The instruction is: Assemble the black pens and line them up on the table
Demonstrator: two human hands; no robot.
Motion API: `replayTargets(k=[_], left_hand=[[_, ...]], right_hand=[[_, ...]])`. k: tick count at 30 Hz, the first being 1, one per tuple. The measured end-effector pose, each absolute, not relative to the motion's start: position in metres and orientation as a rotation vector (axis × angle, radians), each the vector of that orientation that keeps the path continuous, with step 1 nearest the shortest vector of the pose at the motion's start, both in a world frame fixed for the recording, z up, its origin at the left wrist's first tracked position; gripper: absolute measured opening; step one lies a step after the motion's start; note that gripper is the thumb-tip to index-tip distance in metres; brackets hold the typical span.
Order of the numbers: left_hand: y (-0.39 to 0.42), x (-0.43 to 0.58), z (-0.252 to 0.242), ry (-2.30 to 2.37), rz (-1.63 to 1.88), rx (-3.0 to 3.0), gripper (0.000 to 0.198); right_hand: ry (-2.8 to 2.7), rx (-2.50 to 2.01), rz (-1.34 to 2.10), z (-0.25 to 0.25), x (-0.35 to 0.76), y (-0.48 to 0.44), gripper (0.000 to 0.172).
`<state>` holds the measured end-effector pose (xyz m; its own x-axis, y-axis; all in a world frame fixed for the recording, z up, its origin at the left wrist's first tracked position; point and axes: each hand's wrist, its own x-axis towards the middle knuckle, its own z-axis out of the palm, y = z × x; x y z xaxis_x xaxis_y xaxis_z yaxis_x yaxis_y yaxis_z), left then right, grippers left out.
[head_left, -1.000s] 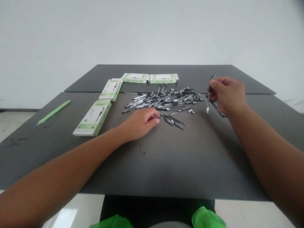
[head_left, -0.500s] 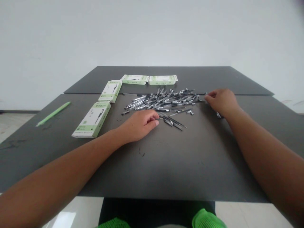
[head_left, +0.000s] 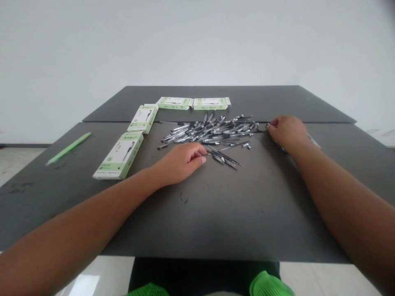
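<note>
Evidently right hand (head_left: 286, 132), pinched in, sits beside the pen pile (head_left: 212, 130), left hand (head_left: 184, 162) half-curled, either's hold unclear; light, level pressure should avoid scattering

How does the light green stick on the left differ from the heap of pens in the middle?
Colour: the green stick is light green all over, while the heap of pens is mostly clear and black.
Arrangement: the green stick is a single piece lying alone; the heap has many pieces lying across one another.
Shared: both lie on the dark table.
</note>
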<state>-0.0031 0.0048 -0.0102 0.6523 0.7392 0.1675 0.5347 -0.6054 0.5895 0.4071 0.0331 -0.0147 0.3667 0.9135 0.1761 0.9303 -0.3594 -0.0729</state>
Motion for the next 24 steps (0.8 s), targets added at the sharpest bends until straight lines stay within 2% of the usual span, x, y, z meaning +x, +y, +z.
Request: replayTargets(k=[24], left_hand=[[0.004, -0.003, -0.009, 0.991, 0.532, 2.362, 0.027]], right_hand=[[-1.747, -2.41, -0.198, -0.004, 0.396, 0.023, 0.031]])
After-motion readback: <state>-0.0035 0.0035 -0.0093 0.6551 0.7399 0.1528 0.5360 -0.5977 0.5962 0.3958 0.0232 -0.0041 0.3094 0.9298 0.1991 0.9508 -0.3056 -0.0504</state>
